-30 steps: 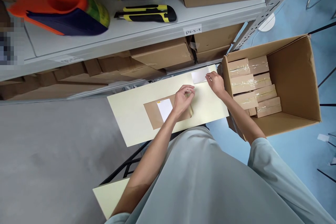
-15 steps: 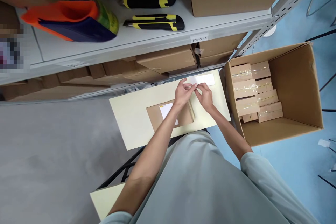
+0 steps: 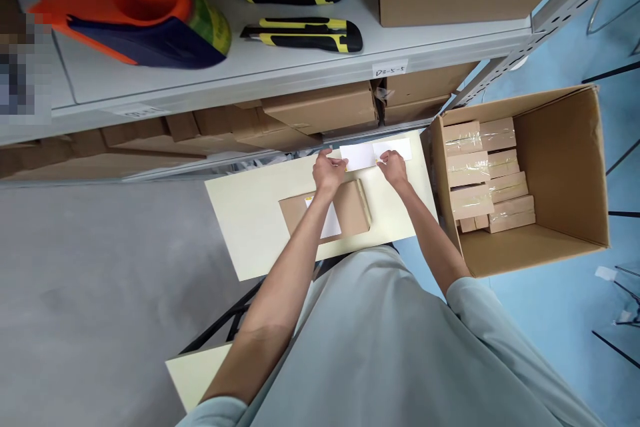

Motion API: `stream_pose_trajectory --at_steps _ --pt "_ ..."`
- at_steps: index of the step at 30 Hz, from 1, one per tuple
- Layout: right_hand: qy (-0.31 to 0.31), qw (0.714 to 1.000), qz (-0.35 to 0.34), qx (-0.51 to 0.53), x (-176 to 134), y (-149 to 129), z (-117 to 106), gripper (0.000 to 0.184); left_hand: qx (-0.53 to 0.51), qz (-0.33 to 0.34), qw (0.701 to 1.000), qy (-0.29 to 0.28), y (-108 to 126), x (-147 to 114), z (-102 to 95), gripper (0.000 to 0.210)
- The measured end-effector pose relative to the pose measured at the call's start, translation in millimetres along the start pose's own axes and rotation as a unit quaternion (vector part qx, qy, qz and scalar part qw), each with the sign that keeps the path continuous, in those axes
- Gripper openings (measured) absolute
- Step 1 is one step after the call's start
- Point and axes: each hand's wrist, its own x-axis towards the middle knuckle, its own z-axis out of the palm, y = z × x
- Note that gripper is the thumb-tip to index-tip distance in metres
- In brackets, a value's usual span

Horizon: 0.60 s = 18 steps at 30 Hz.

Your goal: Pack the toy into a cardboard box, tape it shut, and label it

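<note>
My left hand pinches one end of a white label at the far side of the cream board. My right hand has its fingertips closed at the label's other end, so it is stretched between both hands. Beyond my right hand, another white paper piece lies on the board. Nearer my body sits a flat brown cardboard box, with a white label bearing a small yellow mark on top. My left forearm covers part of that box.
To the right stands a large open carton holding several small taped boxes. Above the board is a metal shelf with two utility knives, an orange and blue tape dispenser and cartons. Below it, more cardboard boxes line a lower shelf.
My hands have moved apart, left hand leftward and right hand slightly right. The white label, mostly hidden behind the fingers before, now shows flat between them.
</note>
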Motion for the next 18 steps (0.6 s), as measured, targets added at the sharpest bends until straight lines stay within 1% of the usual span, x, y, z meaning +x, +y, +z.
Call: stream_pose_trajectory --at_steps 3,8,12,14,16,18 --pt "0.002 1.0 0.014 0.004 3 4 8 0.014 -0.014 -0.008 1.0 -0.004 -2 -1 -0.4 0.051" --pt "0.018 0.999 0.027 -0.003 8 8 14 0.015 0.007 -0.018 1.0 -0.013 -4 -4 0.4 0.054" --pt "0.007 0.999 0.047 -0.013 17 7 14 0.013 -0.004 -0.003 1.0 -0.028 -3 -10 4.0 0.057" --pt "-0.003 0.998 0.062 -0.023 18 4 12 0.015 -0.013 0.013 0.999 -0.03 -1 -10 3.1 0.054" --pt "-0.006 0.997 0.076 -0.03 18 -1 8 0.015 -0.017 0.025 0.999 -0.014 1 -7 -4.3 0.045" --pt "-0.006 0.996 0.085 -0.033 16 -8 3 0.013 -0.017 0.029 0.999 0.016 1 -1 -20.9 0.035"
